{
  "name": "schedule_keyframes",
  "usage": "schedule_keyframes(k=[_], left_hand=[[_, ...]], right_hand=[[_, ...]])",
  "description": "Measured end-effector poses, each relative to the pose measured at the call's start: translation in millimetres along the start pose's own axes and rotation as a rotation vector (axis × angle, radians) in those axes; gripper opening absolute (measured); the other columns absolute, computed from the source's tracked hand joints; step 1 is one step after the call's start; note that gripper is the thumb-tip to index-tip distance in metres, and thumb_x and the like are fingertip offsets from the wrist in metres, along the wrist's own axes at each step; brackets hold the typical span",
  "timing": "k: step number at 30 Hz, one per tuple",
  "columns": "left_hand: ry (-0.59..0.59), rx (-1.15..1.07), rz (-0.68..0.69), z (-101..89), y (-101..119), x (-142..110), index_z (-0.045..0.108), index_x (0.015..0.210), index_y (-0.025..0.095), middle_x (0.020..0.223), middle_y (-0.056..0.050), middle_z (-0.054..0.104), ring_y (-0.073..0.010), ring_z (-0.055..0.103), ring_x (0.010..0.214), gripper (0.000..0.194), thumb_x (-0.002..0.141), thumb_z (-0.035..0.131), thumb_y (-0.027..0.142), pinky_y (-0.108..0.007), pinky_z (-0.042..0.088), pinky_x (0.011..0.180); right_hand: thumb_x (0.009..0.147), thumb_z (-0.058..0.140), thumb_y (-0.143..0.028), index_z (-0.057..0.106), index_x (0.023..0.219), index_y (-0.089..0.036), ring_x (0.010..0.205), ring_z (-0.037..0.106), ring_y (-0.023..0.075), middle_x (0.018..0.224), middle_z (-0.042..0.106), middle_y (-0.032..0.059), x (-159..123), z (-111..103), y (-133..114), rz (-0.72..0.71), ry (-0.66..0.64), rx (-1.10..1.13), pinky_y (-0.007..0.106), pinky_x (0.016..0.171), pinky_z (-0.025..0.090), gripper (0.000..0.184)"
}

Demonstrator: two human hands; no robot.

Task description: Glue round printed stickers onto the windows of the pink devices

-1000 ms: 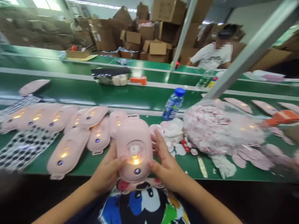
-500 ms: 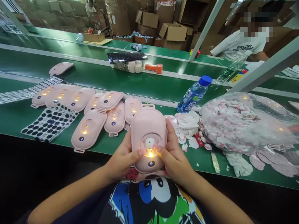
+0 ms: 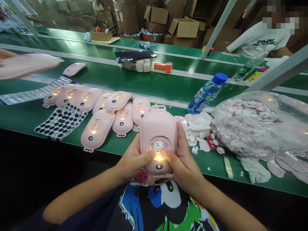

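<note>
My hands hold a pink rounded plastic device (image 3: 158,144) upright above the green conveyor belt (image 3: 149,85). Its round window glows yellow and shows a small white cartoon cat sticker. My left hand (image 3: 133,163) grips its left side, and my right hand (image 3: 185,163) grips its right side. Both thumbs rest at the window's lower edge, close to the light. A small blue-lit button shows below them. Several matching pink devices (image 3: 98,129) lie just left of my hands, many of them lit.
A black-dotted sticker sheet (image 3: 60,123) lies left on the belt. To the right are a large plastic bag of cat stickers (image 3: 250,125), peeled backing scraps (image 3: 199,125) and a blue-capped water bottle (image 3: 207,93). Another person's hand (image 3: 3,54) holds a pink device at far left. A person in a white T-shirt (image 3: 258,40) sits beyond.
The view has shifted as my head moved. Another person's hand with a pink device has come in at the left. My hands keep the same hold on the device.
</note>
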State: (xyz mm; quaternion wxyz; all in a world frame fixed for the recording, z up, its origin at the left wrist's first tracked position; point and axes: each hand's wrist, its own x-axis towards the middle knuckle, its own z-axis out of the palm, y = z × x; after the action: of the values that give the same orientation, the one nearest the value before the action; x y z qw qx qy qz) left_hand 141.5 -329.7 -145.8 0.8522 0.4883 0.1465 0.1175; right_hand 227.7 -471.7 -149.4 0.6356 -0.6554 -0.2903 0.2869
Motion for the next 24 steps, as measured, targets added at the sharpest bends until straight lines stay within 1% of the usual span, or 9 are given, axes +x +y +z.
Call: schedule_keyframes(k=[4, 6, 9, 12, 15, 18, 20, 22, 24], left_hand=[[0.007, 0.002, 0.024, 3.6, 0, 0, 0.056, 0.121, 0.021, 0.108, -0.007, 0.069, -0.0234, 0.067, 0.093, 0.052, 0.074, 0.079, 0.026, -0.033, 0.055, 0.079], [0.029, 0.015, 0.027, 5.6, 1, 1, 0.057, 0.119, 0.020, 0.106, -0.007, 0.070, -0.0230, 0.067, 0.093, 0.050, 0.074, 0.080, 0.025, -0.033, 0.056, 0.080], [0.052, 0.026, 0.048, 7.2, 1, 3, 0.060, 0.112, 0.020, 0.100, -0.006, 0.071, -0.0213, 0.068, 0.088, 0.043, 0.075, 0.080, 0.022, -0.031, 0.056, 0.077], [0.024, -0.001, 0.110, 8.0, 0, 4, 0.063, 0.108, 0.020, 0.093, -0.004, 0.072, -0.0191, 0.068, 0.083, 0.037, 0.075, 0.079, 0.021, -0.029, 0.056, 0.074], [0.001, -0.036, 0.121, 7.6, 3, 2, 0.065, 0.108, 0.020, 0.092, -0.004, 0.073, -0.0175, 0.069, 0.081, 0.037, 0.074, 0.080, 0.020, -0.026, 0.056, 0.073], [0.000, -0.082, 0.079, -0.3, 10, 1, 0.066, 0.108, 0.019, 0.090, -0.006, 0.073, -0.0188, 0.069, 0.080, 0.044, 0.068, 0.085, 0.026, -0.027, 0.057, 0.071], [0.091, -0.080, 0.105, -13.0, 19, 2, 0.068, 0.103, 0.018, 0.086, -0.006, 0.074, -0.0195, 0.070, 0.075, 0.045, 0.064, 0.087, 0.029, -0.027, 0.058, 0.068], [0.282, -0.032, 0.205, -31.0, 31, 6, 0.069, 0.096, 0.018, 0.081, -0.004, 0.074, -0.0185, 0.069, 0.070, 0.044, 0.059, 0.090, 0.028, -0.026, 0.057, 0.064], [0.453, 0.023, 0.304, -50.8, 44, 13, 0.068, 0.094, 0.019, 0.079, -0.003, 0.073, -0.0183, 0.069, 0.070, 0.045, 0.056, 0.091, 0.026, -0.026, 0.057, 0.064]], right_hand=[[0.099, 0.041, -0.031, -0.004, 0.153, -0.043, 0.151, 0.004, 0.0224, 0.164, 0.002, -0.0080, -2, -1, -2, -0.013, 0.010, -0.088, 0.054, 0.123, 0.006, 0.071], [0.099, 0.041, -0.032, -0.007, 0.153, -0.042, 0.151, 0.002, 0.0229, 0.164, 0.000, -0.0075, -4, -1, -4, -0.040, 0.006, -0.168, 0.053, 0.124, 0.004, 0.072], [0.100, 0.039, -0.031, -0.011, 0.153, -0.040, 0.151, 0.002, 0.0245, 0.164, -0.003, -0.0063, -6, -1, -5, -0.092, 0.001, -0.262, 0.053, 0.123, 0.011, 0.074], [0.100, 0.040, -0.031, -0.012, 0.153, -0.040, 0.151, 0.005, 0.0261, 0.164, -0.002, -0.0049, -9, 1, 0, -0.125, -0.012, -0.282, 0.055, 0.122, 0.016, 0.075], [0.098, 0.045, -0.033, -0.010, 0.154, -0.037, 0.149, 0.017, 0.0294, 0.164, 0.006, 0.0015, -10, 1, 8, -0.137, -0.037, -0.206, 0.057, 0.119, 0.026, 0.078], [0.096, 0.049, -0.038, -0.001, 0.155, -0.037, 0.142, 0.034, 0.0305, 0.161, 0.020, 0.0065, -8, -6, 13, -0.211, -0.115, -0.049, 0.054, 0.110, 0.041, 0.077], [0.096, 0.048, -0.042, 0.013, 0.153, -0.036, 0.133, 0.047, 0.0294, 0.156, 0.030, 0.0086, -8, -14, 17, -0.243, -0.107, -0.007, 0.050, 0.103, 0.049, 0.067], [0.097, 0.045, -0.043, 0.027, 0.149, -0.034, 0.124, 0.055, 0.0276, 0.150, 0.041, 0.0104, -9, -26, 24, -0.221, -0.016, -0.021, 0.047, 0.099, 0.051, 0.056], [0.098, 0.043, -0.041, 0.034, 0.146, -0.032, 0.120, 0.059, 0.0262, 0.144, 0.048, 0.0117, -13, -40, 37, -0.174, 0.091, -0.049, 0.044, 0.099, 0.052, 0.050]])
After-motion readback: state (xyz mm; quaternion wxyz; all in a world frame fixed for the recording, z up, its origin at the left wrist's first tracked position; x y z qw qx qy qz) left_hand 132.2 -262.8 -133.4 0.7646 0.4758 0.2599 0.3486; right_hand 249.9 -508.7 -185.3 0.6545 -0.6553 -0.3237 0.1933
